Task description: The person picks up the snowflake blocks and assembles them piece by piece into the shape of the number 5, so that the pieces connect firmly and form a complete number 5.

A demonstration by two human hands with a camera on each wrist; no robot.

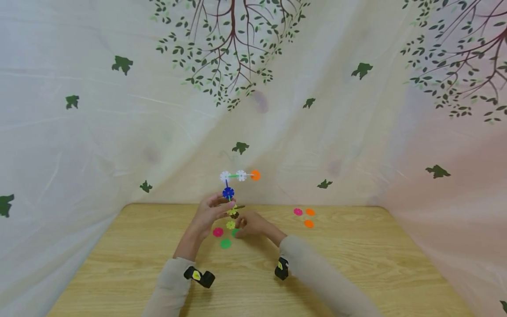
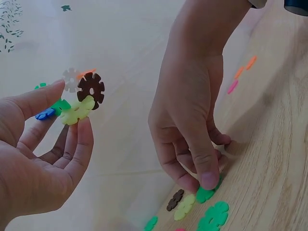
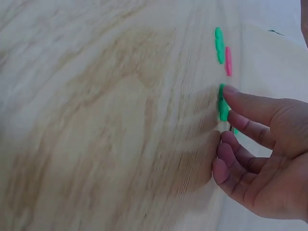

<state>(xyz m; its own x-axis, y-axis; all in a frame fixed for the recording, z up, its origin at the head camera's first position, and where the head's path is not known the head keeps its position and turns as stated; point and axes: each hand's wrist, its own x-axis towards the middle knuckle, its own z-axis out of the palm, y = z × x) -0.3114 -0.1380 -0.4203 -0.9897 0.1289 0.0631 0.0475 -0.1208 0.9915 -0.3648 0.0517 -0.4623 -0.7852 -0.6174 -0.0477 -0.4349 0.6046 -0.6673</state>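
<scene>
My left hand (image 1: pixel 206 215) pinches a linked chain of notched plastic snowflake discs, raised above the table. A yellow disc (image 2: pixel 77 111) sits between thumb and fingers, joined to a brown disc (image 2: pixel 91 89). Farther up the chain come a blue disc (image 1: pixel 228 193), white discs (image 1: pixel 241 175) with green between them, and an orange disc (image 1: pixel 255 175) at the end. Low over the tabletop, my right hand (image 1: pixel 255 223) has its thumb and index finger curled at a green disc (image 2: pixel 206 194), pinching its edge. Its other fingers bend close to the wood.
Around the right hand lie a second green disc (image 1: pixel 225 243), a pink disc (image 1: pixel 218 232), a loose yellow disc (image 1: pixel 230 225) and a brown one (image 2: pixel 175 199). Another pink disc (image 1: pixel 298 211) and two orange discs (image 1: pixel 309 223) rest farther right. A patterned curtain (image 1: pixel 190 145) hangs behind the table.
</scene>
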